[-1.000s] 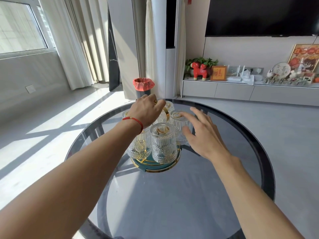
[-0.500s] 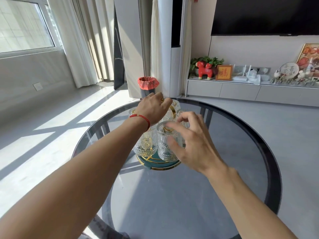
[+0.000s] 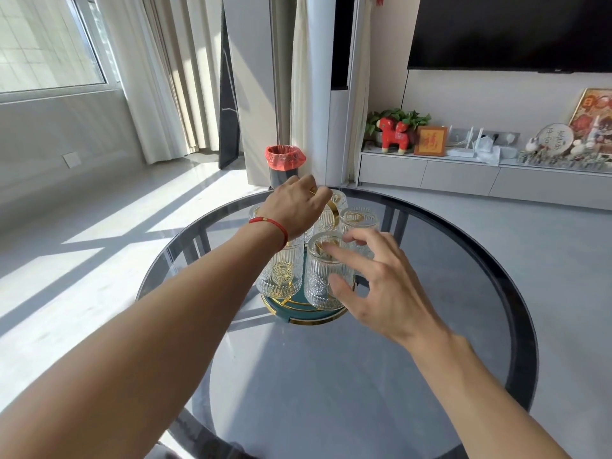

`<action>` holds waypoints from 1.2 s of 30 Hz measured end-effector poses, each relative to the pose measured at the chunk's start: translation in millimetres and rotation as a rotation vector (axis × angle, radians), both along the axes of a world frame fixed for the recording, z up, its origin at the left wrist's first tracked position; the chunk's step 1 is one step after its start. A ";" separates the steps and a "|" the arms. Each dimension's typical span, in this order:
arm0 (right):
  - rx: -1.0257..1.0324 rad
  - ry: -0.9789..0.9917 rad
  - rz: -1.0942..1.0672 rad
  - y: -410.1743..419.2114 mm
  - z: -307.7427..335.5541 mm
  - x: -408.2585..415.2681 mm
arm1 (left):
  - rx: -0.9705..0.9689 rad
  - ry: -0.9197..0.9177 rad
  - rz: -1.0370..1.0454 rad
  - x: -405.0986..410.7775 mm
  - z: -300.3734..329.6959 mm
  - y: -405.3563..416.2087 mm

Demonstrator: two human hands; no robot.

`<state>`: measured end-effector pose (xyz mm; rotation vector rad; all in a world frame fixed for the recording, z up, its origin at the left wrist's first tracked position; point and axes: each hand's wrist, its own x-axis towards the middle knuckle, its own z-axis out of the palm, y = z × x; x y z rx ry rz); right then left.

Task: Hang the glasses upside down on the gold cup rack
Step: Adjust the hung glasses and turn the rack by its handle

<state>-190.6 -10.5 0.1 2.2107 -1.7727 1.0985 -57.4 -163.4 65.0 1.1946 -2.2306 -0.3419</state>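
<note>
The gold cup rack point(image 3: 299, 319), with a teal round base, stands at the far middle of the round glass table point(image 3: 364, 409). Several ribbed clear glasses hang on it upside down: a front glass point(image 3: 319, 276), a left one point(image 3: 281, 273), a right one point(image 3: 359, 220) and one at the back point(image 3: 338, 197). My left hand point(image 3: 294, 210) is closed over the rack's gold top ring point(image 3: 335, 213). My right hand point(image 3: 381, 293) is spread at the front glass, with fingertips on its upturned bottom and thumb against its side.
The table has a dark rim point(image 3: 516, 313) and grey floor all around. Beyond it stand a bin with a red liner point(image 3: 284, 160) and a low white cabinet point(image 3: 463, 177) holding ornaments under a wall screen. Curtains and a window are at the left.
My right hand has moved left from the right-hand glass to the front glass and now rests its fingers on it. My left hand has stayed on the rack's top.
</note>
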 end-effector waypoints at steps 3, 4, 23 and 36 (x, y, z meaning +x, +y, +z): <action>-0.009 0.021 -0.007 0.4 0.2 2.1 | 0.010 0.005 0.003 0.1 0.2 0.3; -0.007 0.025 -0.011 0.5 0.2 2.3 | 0.016 0.004 0.006 0.3 0.1 0.2; -0.072 0.099 -0.030 1.5 10.7 19.0 | 0.069 -0.084 -0.131 18.7 10.7 1.6; 0.165 0.012 0.022 -84.8 75.4 13.4 | -0.343 -0.039 -0.146 94.5 -55.7 57.8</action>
